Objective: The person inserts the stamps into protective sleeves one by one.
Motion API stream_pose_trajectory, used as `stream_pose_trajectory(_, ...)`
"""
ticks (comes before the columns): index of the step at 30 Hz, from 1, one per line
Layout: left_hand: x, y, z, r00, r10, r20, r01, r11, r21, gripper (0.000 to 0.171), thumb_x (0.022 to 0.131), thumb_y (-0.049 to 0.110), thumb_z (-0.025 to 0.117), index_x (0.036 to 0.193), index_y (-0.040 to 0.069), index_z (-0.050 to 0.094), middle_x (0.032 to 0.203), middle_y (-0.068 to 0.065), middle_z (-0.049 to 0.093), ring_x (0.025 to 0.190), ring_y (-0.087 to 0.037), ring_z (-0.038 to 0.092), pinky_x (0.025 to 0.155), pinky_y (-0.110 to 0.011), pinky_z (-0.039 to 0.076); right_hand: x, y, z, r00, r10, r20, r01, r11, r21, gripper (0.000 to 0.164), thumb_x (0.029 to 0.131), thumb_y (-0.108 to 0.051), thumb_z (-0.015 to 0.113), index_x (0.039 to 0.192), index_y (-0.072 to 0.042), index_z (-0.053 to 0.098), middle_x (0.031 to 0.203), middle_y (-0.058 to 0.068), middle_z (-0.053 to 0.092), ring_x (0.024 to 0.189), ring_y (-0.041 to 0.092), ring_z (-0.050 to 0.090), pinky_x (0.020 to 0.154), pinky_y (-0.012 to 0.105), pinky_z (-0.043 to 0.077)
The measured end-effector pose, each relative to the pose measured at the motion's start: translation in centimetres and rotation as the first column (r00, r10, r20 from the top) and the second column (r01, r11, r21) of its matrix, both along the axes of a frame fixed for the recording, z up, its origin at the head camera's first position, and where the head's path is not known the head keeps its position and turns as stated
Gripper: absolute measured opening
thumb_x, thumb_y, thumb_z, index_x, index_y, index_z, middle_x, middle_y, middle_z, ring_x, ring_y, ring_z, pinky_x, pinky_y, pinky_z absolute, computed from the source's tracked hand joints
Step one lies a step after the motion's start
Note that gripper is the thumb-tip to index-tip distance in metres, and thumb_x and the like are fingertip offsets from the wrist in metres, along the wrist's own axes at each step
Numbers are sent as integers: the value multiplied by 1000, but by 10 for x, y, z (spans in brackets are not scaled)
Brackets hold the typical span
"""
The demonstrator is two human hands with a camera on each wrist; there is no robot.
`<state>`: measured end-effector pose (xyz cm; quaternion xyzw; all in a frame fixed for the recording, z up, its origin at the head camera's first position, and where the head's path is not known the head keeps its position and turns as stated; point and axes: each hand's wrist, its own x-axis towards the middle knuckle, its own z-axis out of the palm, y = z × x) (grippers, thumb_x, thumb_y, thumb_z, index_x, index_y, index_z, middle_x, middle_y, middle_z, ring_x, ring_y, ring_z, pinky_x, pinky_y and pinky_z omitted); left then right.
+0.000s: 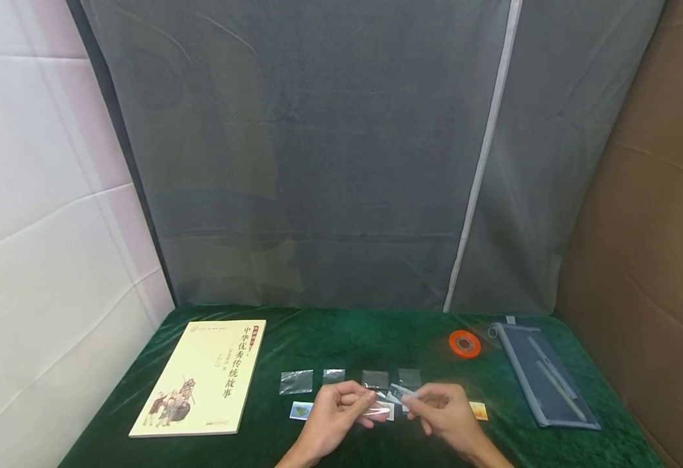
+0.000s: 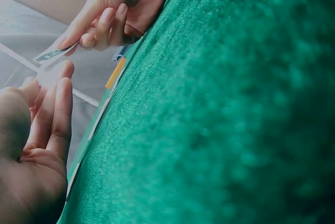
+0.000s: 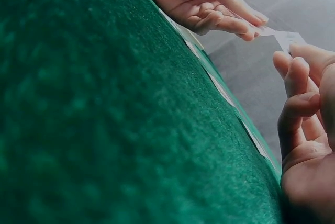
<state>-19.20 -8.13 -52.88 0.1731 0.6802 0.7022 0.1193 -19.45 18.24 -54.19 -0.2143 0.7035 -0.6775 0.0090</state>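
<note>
In the head view my left hand (image 1: 332, 416) pinches a small clear plastic sleeve (image 1: 378, 410) between thumb and fingers. My right hand (image 1: 445, 413) pinches a small stamp-like printed piece (image 1: 399, 392), tilted, with its edge near the sleeve's right end. Whether the piece has entered the sleeve I cannot tell. The left wrist view shows the printed piece (image 2: 56, 54) in the right fingers, right by the sleeve. Under and beside the hands lies a row of small printed pieces, a blue-green one (image 1: 301, 410) at left and an orange one (image 1: 479, 411) at right, the middle ones partly hidden.
Behind the hands lie several clear sleeves (image 1: 296, 382) in a row on the green cloth (image 1: 294, 338). A cream book (image 1: 201, 377) lies at left. At right are an orange ring-shaped roll (image 1: 464, 344) and a blue zip pouch (image 1: 543, 377) with slim items inside.
</note>
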Motion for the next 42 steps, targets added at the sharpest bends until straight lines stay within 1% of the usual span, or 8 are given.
stream_pose_trajectory(3, 0, 0, 0, 1000, -1, -4, 1, 1000, 8, 34, 107, 23, 71, 113, -10, 70, 105, -17, 83, 97, -39, 82, 77, -37, 67, 0, 1, 0, 999, 33, -8, -33, 999, -8, 10, 100, -2, 74, 95, 5, 78, 78, 19, 77, 48, 3, 57, 39, 28, 44)
stream_pose_trajectory(6, 0, 0, 0, 1000, 2, 0, -2, 1000, 7, 35, 107, 24, 71, 114, -10, 70, 105, -15, 84, 98, -41, 81, 77, -38, 67, 0, 1, 1, 1000, 22, 4, -22, 1000, 2, 10, 100, -3, 75, 96, 4, 80, 78, 20, 77, 48, 3, 57, 40, 28, 45)
stream_pose_trajectory(11, 1, 1, 3, 1000, 20, 5, -20, 1000, 6, 34, 107, 23, 72, 114, -10, 70, 105, -15, 84, 95, -32, 83, 77, -37, 67, 1, 0, 1, 999, -44, 17, 43, 998, 40, 10, 100, -7, 77, 94, 0, 81, 78, 15, 78, 47, 4, 57, 40, 29, 46)
stream_pose_trajectory(15, 2, 2, 6, 1000, 26, -10, -26, 1000, 16, 29, 107, 18, 71, 113, -10, 69, 104, -19, 83, 94, -26, 84, 77, -37, 68, 1, 0, 2, 998, -61, 16, 60, 997, 40, 10, 100, -7, 77, 93, -1, 81, 77, 13, 78, 47, 3, 56, 40, 30, 47)
stream_pose_trajectory(20, 4, 3, 7, 998, 49, -26, -48, 999, 18, 20, 106, 13, 71, 111, -7, 71, 102, -20, 83, 93, -29, 84, 77, -38, 68, 0, 0, 1, 998, -60, -6, 60, 998, 21, 10, 100, -4, 76, 92, 1, 80, 75, 12, 77, 46, 5, 56, 40, 31, 48)
stream_pose_trajectory(25, 4, 3, 8, 996, 87, -24, -87, 996, -9, 20, 104, 18, 76, 109, -1, 74, 104, -23, 82, 86, -36, 83, 77, -36, 67, 1, 1, 2, 999, -45, 4, 45, 999, 20, 10, 100, -4, 76, 93, 1, 80, 75, 14, 77, 46, 5, 57, 39, 30, 46)
stream_pose_trajectory(32, 4, 1, 9, 994, 103, -33, -104, 994, -15, 21, 100, 19, 81, 107, 0, 75, 106, -24, 82, 91, -32, 83, 77, -39, 68, 0, -1, 2, 1000, -1, -1, 1, 1000, 10, 12, 101, -3, 74, 92, 3, 78, 74, 13, 77, 47, 3, 57, 39, 30, 45)
stream_pose_trajectory(42, 4, 1, 9, 994, 107, -35, -108, 994, -22, 20, 98, 18, 82, 107, 1, 76, 104, -22, 83, 92, -32, 83, 77, -34, 67, 0, 0, 0, 1000, -16, 5, 16, 1000, 7, 16, 101, -3, 74, 87, 6, 73, 70, 16, 74, 46, 1, 56, 37, 28, 43)
